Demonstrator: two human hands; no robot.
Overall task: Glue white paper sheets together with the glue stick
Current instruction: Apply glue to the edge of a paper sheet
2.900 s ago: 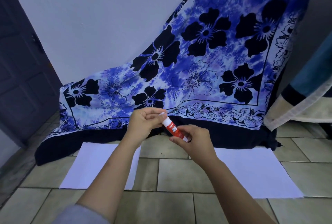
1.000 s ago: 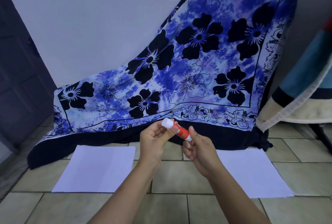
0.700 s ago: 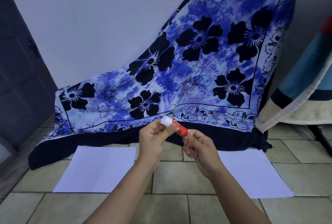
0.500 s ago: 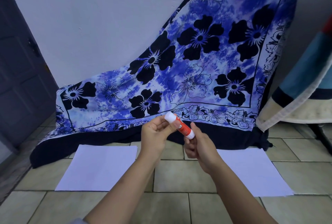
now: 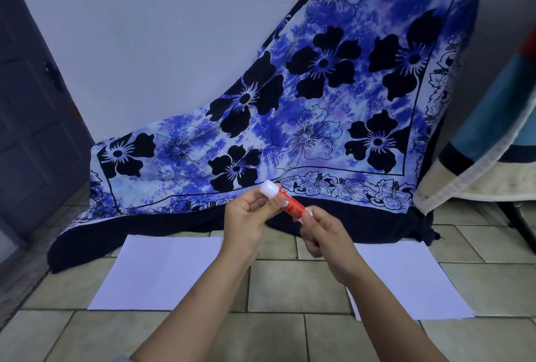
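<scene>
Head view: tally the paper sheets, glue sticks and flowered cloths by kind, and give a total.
White paper sheets: 2, the left sheet and the right sheet
Glue stick: 1
Flowered blue cloth: 1
Total: 4

glue stick (image 5: 285,202) above floor (image 5: 293,289), between sheets (image 5: 162,271)

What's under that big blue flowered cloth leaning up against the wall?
Whatever holds the cloth up is fully covered, so I cannot tell. Only its dark lower edge shows, spread on the tiled floor behind the left paper sheet and the right paper sheet.
</scene>
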